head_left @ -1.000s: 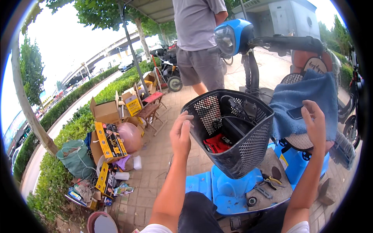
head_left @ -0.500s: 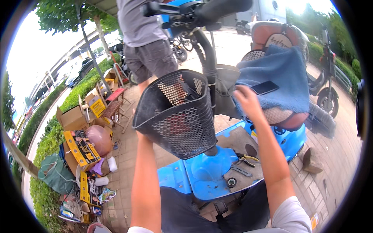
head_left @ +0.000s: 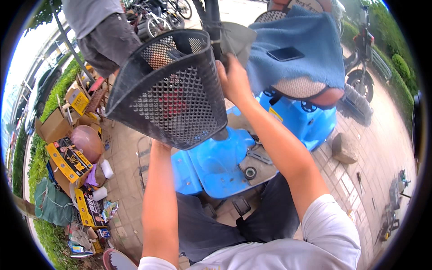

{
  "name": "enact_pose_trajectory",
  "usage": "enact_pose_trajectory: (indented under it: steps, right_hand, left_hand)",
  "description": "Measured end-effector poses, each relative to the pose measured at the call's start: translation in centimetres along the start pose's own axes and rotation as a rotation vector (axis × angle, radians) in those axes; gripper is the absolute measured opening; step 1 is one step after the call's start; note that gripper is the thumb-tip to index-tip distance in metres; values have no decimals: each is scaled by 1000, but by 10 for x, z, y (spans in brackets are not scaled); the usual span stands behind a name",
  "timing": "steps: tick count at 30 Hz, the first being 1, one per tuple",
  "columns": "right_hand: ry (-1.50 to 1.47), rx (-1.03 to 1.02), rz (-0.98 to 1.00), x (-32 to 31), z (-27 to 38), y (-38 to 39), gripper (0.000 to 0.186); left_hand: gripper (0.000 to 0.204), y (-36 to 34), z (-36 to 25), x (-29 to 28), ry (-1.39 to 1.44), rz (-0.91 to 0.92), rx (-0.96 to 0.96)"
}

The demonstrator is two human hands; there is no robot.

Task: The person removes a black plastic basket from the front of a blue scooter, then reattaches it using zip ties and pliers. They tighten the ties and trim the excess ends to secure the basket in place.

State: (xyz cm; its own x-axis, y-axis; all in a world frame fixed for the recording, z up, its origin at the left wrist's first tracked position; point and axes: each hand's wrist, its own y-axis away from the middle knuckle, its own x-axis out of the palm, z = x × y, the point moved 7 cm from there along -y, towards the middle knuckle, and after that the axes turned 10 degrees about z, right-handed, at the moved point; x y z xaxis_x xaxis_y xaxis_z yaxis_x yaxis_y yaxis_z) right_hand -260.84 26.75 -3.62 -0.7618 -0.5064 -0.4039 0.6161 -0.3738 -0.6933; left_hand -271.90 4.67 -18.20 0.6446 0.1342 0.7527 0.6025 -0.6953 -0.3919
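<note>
A black perforated plastic basket is fixed at the front of a blue electric scooter, its open top tilted toward the upper left. My left hand is at the basket's lower left side; its fingers are hidden behind it. My right hand reaches to the basket's right rear edge, beside the dark steering column and a grey shield. Its fingers are bent and close together; what they hold is hidden. A roll of black tape and a flat metal tool lie on the scooter's footboard.
A phone rests on a blue towel over the seat. Opened cardboard boxes and a green bag line the hedge at left. A stone block and a screwdriver lie at right. Another person stands beyond.
The view has shifted, so the scooter and basket sit higher and further left. My right hand has moved from beside the towel to the basket's rear edge. My left hand stays at the basket.
</note>
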Motion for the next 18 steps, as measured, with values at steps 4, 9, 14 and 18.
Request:
enact_pose_trajectory:
  steps: [4, 9, 14, 18]
  right_hand:
    - [-353, 425, 389, 44, -49, 12, 55]
    - [-938, 241, 219, 82, -63, 19, 60]
    - [-987, 29, 299, 96, -83, 0, 46]
    - [-1166, 199, 408, 99, -91, -3, 30]
  left_hand:
    - [49, -3, 19, 5, 80, 139, 93]
    - [51, -7, 16, 14, 163, 80, 144]
    - [51, -6, 8, 33, 245, 3, 98]
    - [51, -8, 15, 37, 218, -32, 115]
